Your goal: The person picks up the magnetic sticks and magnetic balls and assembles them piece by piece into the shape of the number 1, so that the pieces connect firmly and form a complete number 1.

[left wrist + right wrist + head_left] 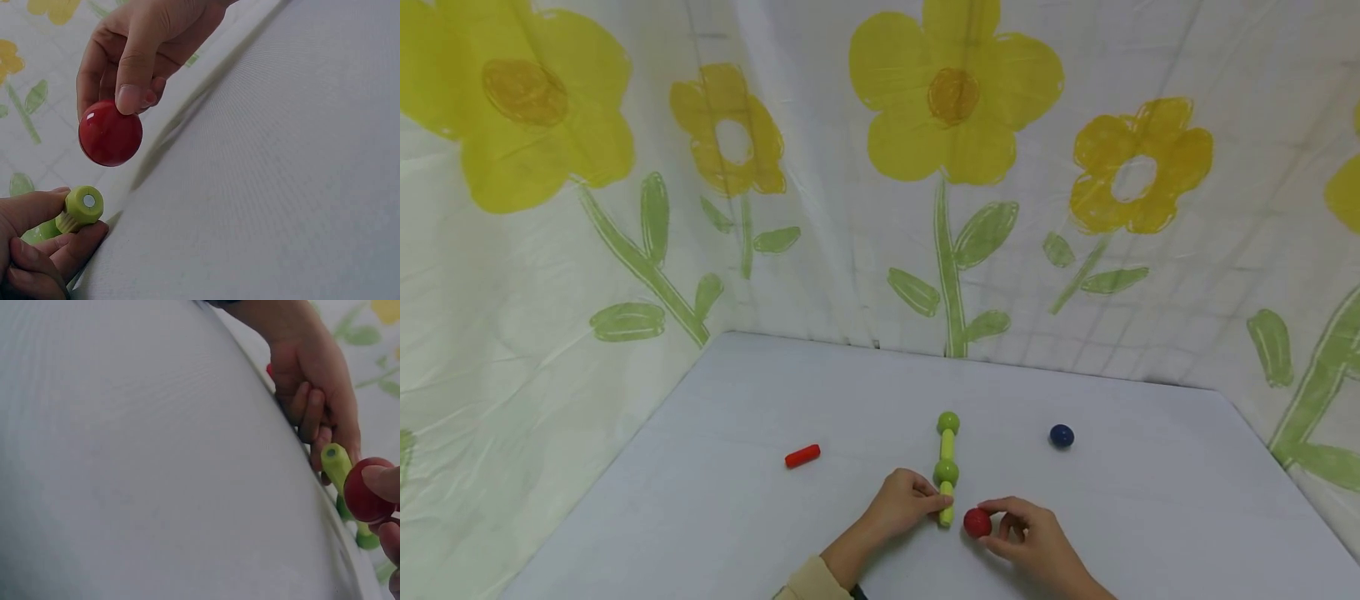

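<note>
One disc (pixel 89 200) on rod (pixel 77 211), wrist views only

Red ball (pixel 362 504) in right grip (pixel 392 537) — green stick (pixel 337 466) in left grip (pixel 317 394)

Head view downward, wrists close, red ball (pixel 977 523) shared

Gap between green rod (pixel 945 517) and red ball (pixel 977 523); right hand (pixel 1036 537) blocks right.
</note>
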`<state>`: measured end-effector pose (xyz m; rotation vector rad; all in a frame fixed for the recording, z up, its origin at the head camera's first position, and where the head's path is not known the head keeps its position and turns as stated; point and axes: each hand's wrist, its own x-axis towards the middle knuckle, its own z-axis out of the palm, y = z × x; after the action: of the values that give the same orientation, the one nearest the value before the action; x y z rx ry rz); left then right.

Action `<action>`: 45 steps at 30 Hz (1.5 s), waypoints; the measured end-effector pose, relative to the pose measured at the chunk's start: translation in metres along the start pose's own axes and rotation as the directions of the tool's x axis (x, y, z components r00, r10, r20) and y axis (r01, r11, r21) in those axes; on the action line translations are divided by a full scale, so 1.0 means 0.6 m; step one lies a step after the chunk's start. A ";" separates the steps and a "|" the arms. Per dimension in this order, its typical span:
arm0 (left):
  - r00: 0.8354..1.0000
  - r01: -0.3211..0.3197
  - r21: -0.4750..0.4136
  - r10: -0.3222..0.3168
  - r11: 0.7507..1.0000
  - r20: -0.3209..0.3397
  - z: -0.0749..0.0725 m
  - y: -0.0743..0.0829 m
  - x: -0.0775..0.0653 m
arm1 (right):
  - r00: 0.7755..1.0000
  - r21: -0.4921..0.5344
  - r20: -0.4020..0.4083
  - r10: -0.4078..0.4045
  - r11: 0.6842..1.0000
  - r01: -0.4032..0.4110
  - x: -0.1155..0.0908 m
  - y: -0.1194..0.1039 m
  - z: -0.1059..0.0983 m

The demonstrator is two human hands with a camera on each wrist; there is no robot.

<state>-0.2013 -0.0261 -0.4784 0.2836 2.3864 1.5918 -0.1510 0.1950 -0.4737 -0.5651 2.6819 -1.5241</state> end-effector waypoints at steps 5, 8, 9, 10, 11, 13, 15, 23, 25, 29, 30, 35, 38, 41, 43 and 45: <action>1.000 -0.018 0.003 0.018 1.000 -0.008 0.000 -0.001 -0.001 | 0.997 0.031 0.059 0.047 0.998 -0.049 0.000 -0.005 0.011; 1.000 -0.026 0.004 0.026 1.000 -0.008 0.000 -0.002 -0.002 | 0.996 0.046 0.083 0.045 0.998 -0.049 0.001 -0.007 0.018; 1.000 -0.028 0.003 0.028 1.000 -0.007 0.000 -0.002 -0.002 | 0.996 0.051 0.084 0.035 0.998 -0.039 0.001 -0.007 0.021; 1.000 -0.029 0.004 0.029 1.000 -0.007 0.000 -0.001 -0.002 | 0.996 0.054 0.084 0.019 0.998 -0.024 0.001 -0.007 0.023; 1.000 -0.030 0.003 0.030 1.000 -0.006 0.000 -0.001 -0.002 | 0.996 0.058 0.086 0.006 0.998 -0.011 0.002 -0.007 0.026; 0.999 -0.033 0.002 0.033 0.999 -0.006 0.000 -0.001 -0.002 | 0.996 0.068 0.091 -0.013 0.998 0.007 0.002 -0.006 0.030; 0.999 -0.032 0.003 0.032 0.999 -0.008 -0.001 0.000 -0.002 | 0.995 0.079 0.103 -0.010 0.997 0.001 0.003 -0.004 0.034; 1.000 -0.022 0.005 0.022 1.000 0.002 -0.002 0.001 -0.003 | 0.989 0.092 0.139 0.041 0.994 -0.054 0.006 -0.010 0.044; 1.000 -0.020 0.004 0.020 1.000 0.003 -0.002 0.000 -0.003 | 0.990 0.092 0.136 0.033 0.995 -0.046 0.007 -0.013 0.046; 1.000 -0.023 -0.006 0.023 1.000 0.002 -0.002 0.000 -0.003 | 0.992 0.092 0.125 0.013 0.995 -0.025 0.009 -0.016 0.049; 1.000 -0.027 -0.009 0.027 1.000 0.001 -0.002 0.000 -0.002 | 0.992 0.088 0.123 0.017 0.996 -0.028 0.010 -0.016 0.050; 0.999 -0.040 -0.017 0.040 0.999 0.003 -0.001 0.001 -0.003 | 0.993 0.077 0.114 0.032 0.996 -0.041 0.013 -0.018 0.052; 0.999 -0.044 -0.017 0.044 0.999 0.004 -0.002 0.002 -0.004 | 0.994 0.070 0.110 0.017 0.997 -0.025 0.013 -0.019 0.052; 0.999 -0.043 -0.018 0.044 0.999 0.005 -0.002 0.003 -0.004 | 0.993 0.062 0.112 0.022 0.998 -0.029 0.013 -0.020 0.052; 0.999 -0.043 -0.017 0.043 0.999 0.005 -0.003 0.004 -0.005 | 0.993 0.059 0.113 0.023 0.998 -0.030 0.013 -0.019 0.052; 0.999 -0.042 -0.015 0.042 0.999 0.005 -0.003 0.005 -0.006 | 0.993 0.062 0.112 0.019 0.998 -0.026 0.012 -0.019 0.052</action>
<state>-0.1986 -0.0280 -0.4748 0.3367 2.3785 1.6243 -0.1489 0.1615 -0.4798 -0.5962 2.5397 -1.5174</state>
